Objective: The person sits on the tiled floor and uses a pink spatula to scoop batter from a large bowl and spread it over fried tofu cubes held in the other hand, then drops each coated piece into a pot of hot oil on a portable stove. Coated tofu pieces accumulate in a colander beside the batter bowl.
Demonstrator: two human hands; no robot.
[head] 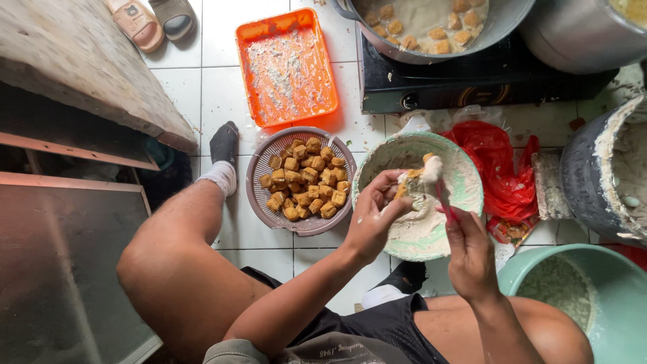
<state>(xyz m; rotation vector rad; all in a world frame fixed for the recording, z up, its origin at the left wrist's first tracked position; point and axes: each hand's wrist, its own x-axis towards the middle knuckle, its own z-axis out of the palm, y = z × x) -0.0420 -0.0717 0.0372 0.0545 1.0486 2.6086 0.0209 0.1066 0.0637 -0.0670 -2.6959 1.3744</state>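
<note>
Two hands meet over a pale green bowl (465, 176) of whitish paste. The left hand (375, 214) has its grip closed around a fried tofu puff (412, 183), pinched between thumb and fingers just above the paste. The right hand (470, 251) has its grip closed on a thin red tool (443, 200), whose tip touches the puff where a blob of paste sits on it. Both hands are smeared with paste.

Just left of the left grip stands a round sieve basket (261, 192) full of golden tofu puffs, on the white tiled floor (202, 87). Beyond it lies an orange tray (286, 67) streaked with paste. Right of the bowl is a crumpled red bag (502, 172), then a grey tub (585, 176) crusted with paste. Below the right hand is a teal basin (617, 296). Farther away, a pan (431, 27) of puffs in liquid sits on a black stove (472, 84). A socked foot (222, 158) rests beside the basket.
</note>
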